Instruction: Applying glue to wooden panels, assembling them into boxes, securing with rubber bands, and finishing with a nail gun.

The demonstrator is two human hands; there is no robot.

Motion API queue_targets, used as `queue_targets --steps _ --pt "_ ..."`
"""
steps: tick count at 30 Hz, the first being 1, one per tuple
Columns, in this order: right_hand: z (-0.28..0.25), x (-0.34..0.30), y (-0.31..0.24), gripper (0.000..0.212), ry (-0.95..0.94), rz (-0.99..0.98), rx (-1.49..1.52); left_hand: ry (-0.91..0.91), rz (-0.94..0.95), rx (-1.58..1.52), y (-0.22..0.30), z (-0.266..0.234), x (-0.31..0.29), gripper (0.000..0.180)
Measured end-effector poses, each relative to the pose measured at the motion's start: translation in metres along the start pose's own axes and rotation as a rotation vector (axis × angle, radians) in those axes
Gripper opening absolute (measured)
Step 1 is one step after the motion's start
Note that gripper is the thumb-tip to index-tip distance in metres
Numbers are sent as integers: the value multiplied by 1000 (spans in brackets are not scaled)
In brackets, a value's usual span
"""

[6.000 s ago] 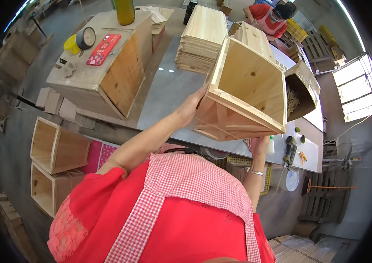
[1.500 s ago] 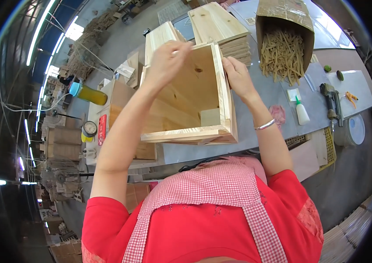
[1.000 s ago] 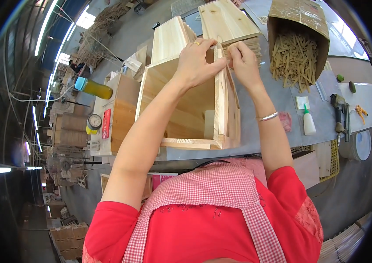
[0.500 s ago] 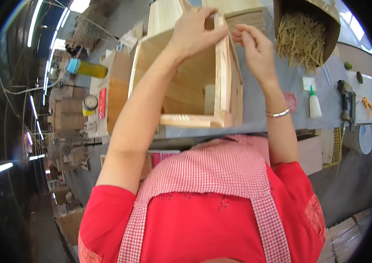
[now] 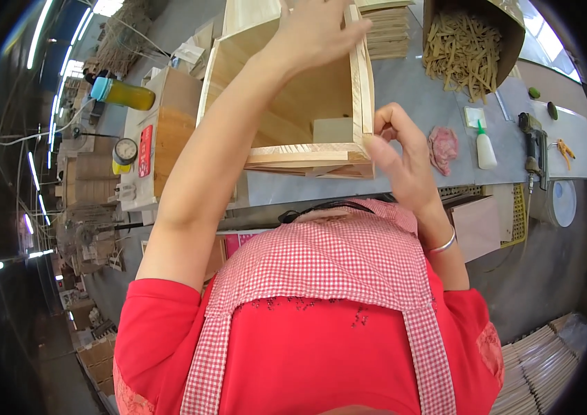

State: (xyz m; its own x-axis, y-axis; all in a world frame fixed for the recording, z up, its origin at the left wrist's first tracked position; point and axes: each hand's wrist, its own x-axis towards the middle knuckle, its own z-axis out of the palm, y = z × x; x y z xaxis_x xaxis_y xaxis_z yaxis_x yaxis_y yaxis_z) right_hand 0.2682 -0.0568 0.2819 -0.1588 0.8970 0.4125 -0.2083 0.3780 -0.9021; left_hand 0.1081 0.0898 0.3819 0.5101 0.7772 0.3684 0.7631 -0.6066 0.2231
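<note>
An open-topped box of pale wood [image 5: 283, 111] stands tilted on the grey table, its inside facing me. Thin wooden strips line its right and near edges. My left hand [image 5: 317, 34] reaches across the opening to the far right part of the rim. Its thumb lies over the right edge, and the fingertips are partly cut off by the top of the picture. At the near right corner, my right hand [image 5: 407, 155] has its thumb and curled forefinger pressed against the wood. A small pale block or panel [image 5: 333, 129] shows inside the box.
Right of the box lie a pink cloth [image 5: 443, 149], a white glue bottle [image 5: 485, 149], a nail gun [image 5: 534, 149] and orange-handled pliers [image 5: 566, 152]. A carton of wood strips [image 5: 511, 48] stands far right. Stacked boards [image 5: 387, 31] lie behind; a yellow-green bottle [image 5: 127, 95] stands left.
My right hand has come down along the box's right edge to the near corner. My left hand has shifted slightly farther away, its thumb now across the edge. The box has turned or tilted slightly.
</note>
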Motion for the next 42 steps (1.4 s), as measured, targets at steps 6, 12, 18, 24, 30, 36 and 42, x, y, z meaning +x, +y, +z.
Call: queue_targets --steps 6,12,18,24,30,36,42 --pt "14 -12 -8 28 82 -1 -157 -164 212 107 53 -38 -91 50" --pt "23 -14 -5 23 156 50 -90 -234 92 -30 59 -24 -113 47" --pt "33 -21 -8 23 166 212 3 -111 129 -139 55 -25 -115 42" --pt "28 -25 -12 41 331 -359 -562 -106 140 -219 61 -42 -140 36" --pt "24 -27 -10 42 247 -326 -469 -199 140 -365 56 -37 -140 37" --pt "19 -26 -11 42 199 -289 -458 -215 178 -303 55 -32 -143 28" --pt "20 -25 -12 42 211 -291 -426 -222 173 -318 54 -33 -142 28"
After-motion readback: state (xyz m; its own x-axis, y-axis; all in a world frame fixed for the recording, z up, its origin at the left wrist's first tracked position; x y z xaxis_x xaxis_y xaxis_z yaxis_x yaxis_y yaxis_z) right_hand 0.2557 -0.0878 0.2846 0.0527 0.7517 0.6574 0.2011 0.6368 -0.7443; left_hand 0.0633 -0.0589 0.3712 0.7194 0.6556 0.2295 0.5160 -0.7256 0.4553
